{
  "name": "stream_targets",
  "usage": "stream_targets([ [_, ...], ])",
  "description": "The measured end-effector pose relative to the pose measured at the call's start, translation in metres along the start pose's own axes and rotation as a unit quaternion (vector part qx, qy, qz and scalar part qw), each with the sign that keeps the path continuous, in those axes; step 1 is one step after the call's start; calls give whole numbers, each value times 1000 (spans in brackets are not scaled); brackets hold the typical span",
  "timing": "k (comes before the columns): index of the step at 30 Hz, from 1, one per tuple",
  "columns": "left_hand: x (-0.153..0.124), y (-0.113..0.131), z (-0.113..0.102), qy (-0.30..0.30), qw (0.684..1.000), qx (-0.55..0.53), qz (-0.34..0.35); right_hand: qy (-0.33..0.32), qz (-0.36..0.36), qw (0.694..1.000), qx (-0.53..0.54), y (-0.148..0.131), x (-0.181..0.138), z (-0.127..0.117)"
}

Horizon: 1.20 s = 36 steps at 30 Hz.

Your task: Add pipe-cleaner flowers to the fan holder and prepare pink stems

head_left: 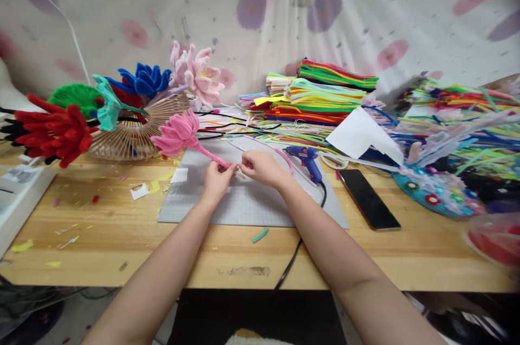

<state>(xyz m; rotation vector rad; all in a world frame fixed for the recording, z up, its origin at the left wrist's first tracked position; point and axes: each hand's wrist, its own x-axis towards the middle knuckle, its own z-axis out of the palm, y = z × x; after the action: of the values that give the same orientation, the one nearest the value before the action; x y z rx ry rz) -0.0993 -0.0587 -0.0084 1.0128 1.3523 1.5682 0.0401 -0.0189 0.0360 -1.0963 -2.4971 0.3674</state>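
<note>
A pink pipe-cleaner flower (177,135) lies over the grey cutting mat (244,201), its pink stem running right toward my hands. My left hand (217,180) is closed, pinching the lower end of that stem. Close beside it, my right hand (262,167) is closed too, fingers pinched on the stem's end or a thin strand there. Both hands hover just above the mat's middle.
A blue glue gun (305,156) with black cord and a black phone (368,199) lie right of my hands. Finished flowers (57,131) rest on a woven basket (138,131) at left. Stacks of coloured pipe cleaners (317,93) fill the back and right. Paper scraps litter the wooden table (101,236).
</note>
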Motion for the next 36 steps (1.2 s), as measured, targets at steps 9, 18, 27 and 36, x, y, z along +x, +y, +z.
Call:
stream_targets([
  [9,-4,6,3,24,999,-33,14,15,-10,999,39,13,3,5],
  [18,-4,8,-3,-65,995,-23,-76,-38,28,993,109,33,4,11],
  [27,-1,14,-16,-125,986,-21,-107,-115,51,992,26,33,-3,8],
  [36,-1,14,-20,-127,987,-38,-86,-259,82,947,171,46,-66,-69],
])
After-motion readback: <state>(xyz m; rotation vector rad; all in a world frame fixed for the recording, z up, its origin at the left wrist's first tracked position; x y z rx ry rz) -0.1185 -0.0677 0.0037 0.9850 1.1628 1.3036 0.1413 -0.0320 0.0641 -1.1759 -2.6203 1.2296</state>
